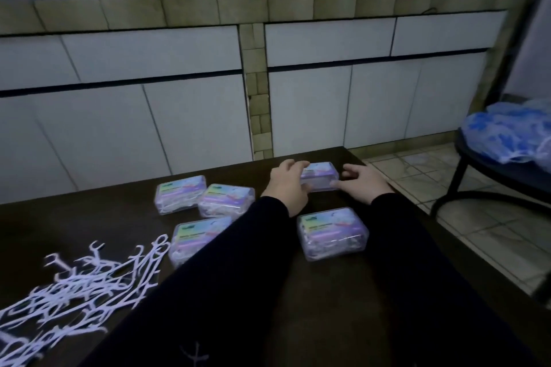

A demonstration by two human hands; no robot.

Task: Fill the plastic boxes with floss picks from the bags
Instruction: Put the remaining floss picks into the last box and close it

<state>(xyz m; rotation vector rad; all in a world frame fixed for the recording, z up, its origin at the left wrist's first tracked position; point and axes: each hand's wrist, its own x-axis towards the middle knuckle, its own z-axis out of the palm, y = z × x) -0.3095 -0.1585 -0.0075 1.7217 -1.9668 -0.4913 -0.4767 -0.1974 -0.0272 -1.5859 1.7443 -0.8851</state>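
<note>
A clear plastic box (320, 176) with a colourful label sits at the far edge of the dark table (328, 292). My left hand (287, 186) grips its left end, fingers curled over the top. My right hand (365, 183) holds its right end, thumb against the near side. Several other labelled boxes lie closed on the table: one (180, 194) at the left, one (226, 200) beside it, one (198, 238) partly behind my left sleeve, one (332, 232) between my arms. A loose heap of white floss picks (71, 289) spreads over the table's left front.
White cabinet fronts (179, 116) stand right behind the table. To the right is tiled floor (447, 217) and a dark chair (483, 176) carrying a blue and white plastic bag (507, 131). One stray floss pick (195, 354) lies near my left sleeve.
</note>
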